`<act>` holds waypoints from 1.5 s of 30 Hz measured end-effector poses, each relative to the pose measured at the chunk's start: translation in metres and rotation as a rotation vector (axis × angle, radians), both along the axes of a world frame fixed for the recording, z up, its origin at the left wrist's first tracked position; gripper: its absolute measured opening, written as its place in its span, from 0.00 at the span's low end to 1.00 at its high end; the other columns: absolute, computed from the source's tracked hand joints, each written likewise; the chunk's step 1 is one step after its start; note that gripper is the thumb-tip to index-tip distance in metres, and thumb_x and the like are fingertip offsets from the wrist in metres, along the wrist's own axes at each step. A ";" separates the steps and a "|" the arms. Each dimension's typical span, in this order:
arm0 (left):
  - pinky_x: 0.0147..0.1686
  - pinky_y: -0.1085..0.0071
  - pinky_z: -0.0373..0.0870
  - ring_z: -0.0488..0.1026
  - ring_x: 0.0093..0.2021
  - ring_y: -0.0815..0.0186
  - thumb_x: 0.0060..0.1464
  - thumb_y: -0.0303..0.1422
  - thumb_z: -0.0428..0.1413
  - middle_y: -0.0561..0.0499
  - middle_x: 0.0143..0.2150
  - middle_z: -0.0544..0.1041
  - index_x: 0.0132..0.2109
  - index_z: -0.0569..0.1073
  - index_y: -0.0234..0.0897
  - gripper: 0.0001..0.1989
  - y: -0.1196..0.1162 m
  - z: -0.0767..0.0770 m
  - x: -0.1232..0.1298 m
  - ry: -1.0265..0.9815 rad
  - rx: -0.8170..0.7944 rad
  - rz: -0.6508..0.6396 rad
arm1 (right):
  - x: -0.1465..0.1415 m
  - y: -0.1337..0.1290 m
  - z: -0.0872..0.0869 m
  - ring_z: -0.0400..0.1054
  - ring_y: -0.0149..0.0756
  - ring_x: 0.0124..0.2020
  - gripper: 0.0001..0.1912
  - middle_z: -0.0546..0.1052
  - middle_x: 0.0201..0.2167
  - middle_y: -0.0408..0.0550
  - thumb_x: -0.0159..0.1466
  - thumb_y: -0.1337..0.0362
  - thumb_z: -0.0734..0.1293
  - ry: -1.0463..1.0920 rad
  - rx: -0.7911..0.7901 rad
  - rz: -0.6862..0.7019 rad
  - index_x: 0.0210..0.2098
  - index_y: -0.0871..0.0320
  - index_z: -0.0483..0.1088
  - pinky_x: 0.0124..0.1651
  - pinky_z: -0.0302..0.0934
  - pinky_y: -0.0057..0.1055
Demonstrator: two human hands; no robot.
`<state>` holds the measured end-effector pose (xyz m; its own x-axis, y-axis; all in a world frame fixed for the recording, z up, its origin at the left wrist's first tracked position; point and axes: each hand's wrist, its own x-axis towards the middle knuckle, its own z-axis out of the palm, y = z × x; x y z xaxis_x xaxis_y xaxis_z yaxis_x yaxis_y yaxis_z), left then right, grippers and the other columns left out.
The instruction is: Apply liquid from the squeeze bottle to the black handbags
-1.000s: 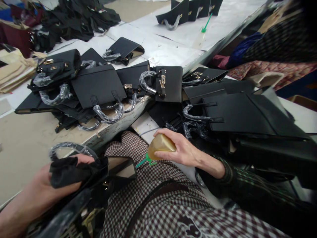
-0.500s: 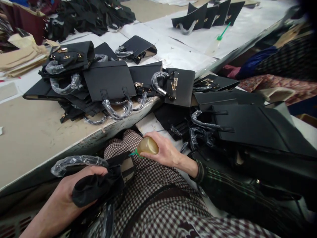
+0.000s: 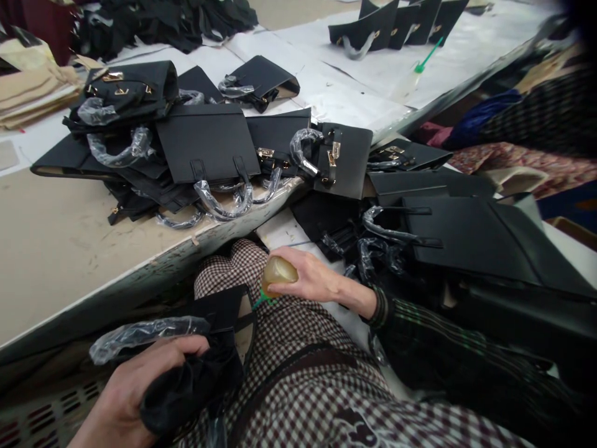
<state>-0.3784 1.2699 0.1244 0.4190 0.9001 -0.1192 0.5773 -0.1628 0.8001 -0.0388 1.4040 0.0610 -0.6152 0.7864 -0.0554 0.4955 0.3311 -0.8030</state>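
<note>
My left hand (image 3: 135,386) grips a black bag (image 3: 219,311) over my lap, its fingers wrapped round bunched black lining. A plastic-wrapped handle (image 3: 149,333) arches above that hand. My right hand (image 3: 308,274) is closed round a squeeze bottle (image 3: 278,274) of yellowish liquid, tilted with its green nozzle (image 3: 262,300) pointing down and left. The nozzle tip is at the bag's right edge, beside a beige inner panel (image 3: 244,339); whether it touches is too small to tell.
Black handbags (image 3: 208,146) are heaped along the near edge of the table (image 3: 69,249). More bags (image 3: 489,242) lie at the right. A second green-tipped bottle (image 3: 410,81) stands farther back. A checked sleeve (image 3: 541,118) shows at the upper right.
The nozzle has swung lower, from the upper part of the bag's edge to beside its beige panel. My left hand and the bag have shifted slightly, and the view has moved a little.
</note>
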 end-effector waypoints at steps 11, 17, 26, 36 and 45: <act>0.44 0.84 0.77 0.84 0.44 0.69 0.67 0.31 0.55 0.52 0.48 0.86 0.33 0.75 0.41 0.11 -0.021 -0.004 0.013 -0.089 -0.065 -0.003 | 0.003 -0.011 -0.010 0.73 0.48 0.49 0.30 0.77 0.51 0.56 0.63 0.49 0.76 0.049 0.035 -0.138 0.56 0.58 0.67 0.54 0.67 0.44; 0.42 0.85 0.76 0.84 0.43 0.70 0.67 0.29 0.54 0.52 0.49 0.85 0.35 0.74 0.41 0.10 -0.028 -0.008 0.013 -0.101 -0.073 -0.029 | 0.007 -0.015 -0.006 0.73 0.44 0.45 0.25 0.78 0.47 0.50 0.62 0.53 0.77 0.061 -0.103 -0.109 0.52 0.57 0.70 0.51 0.67 0.41; 0.41 0.85 0.74 0.83 0.41 0.72 0.67 0.26 0.50 0.52 0.47 0.84 0.36 0.72 0.40 0.10 -0.044 -0.013 0.013 0.029 -0.020 -0.135 | 0.009 -0.022 0.006 0.73 0.43 0.42 0.24 0.78 0.43 0.49 0.61 0.53 0.76 0.003 -0.104 -0.274 0.50 0.57 0.70 0.47 0.66 0.39; 0.51 0.86 0.72 0.83 0.49 0.71 0.62 0.24 0.52 0.54 0.49 0.84 0.43 0.74 0.42 0.09 -0.047 -0.016 0.025 0.086 0.035 -0.207 | 0.004 -0.024 0.009 0.74 0.44 0.42 0.22 0.80 0.43 0.49 0.60 0.58 0.77 -0.038 -0.210 -0.131 0.50 0.59 0.72 0.48 0.66 0.39; 0.47 0.85 0.73 0.82 0.46 0.72 0.62 0.24 0.52 0.54 0.48 0.83 0.39 0.71 0.41 0.07 -0.048 -0.014 0.025 0.085 0.055 -0.211 | 0.020 -0.027 0.009 0.71 0.37 0.35 0.18 0.77 0.35 0.43 0.60 0.55 0.75 0.076 -0.459 -0.190 0.45 0.58 0.73 0.38 0.64 0.32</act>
<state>-0.3533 1.2216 0.1109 0.5893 0.7996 -0.1155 0.5909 -0.3290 0.7367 -0.0186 1.3772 0.0702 -0.4792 0.7900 -0.3824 0.4470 -0.1552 -0.8810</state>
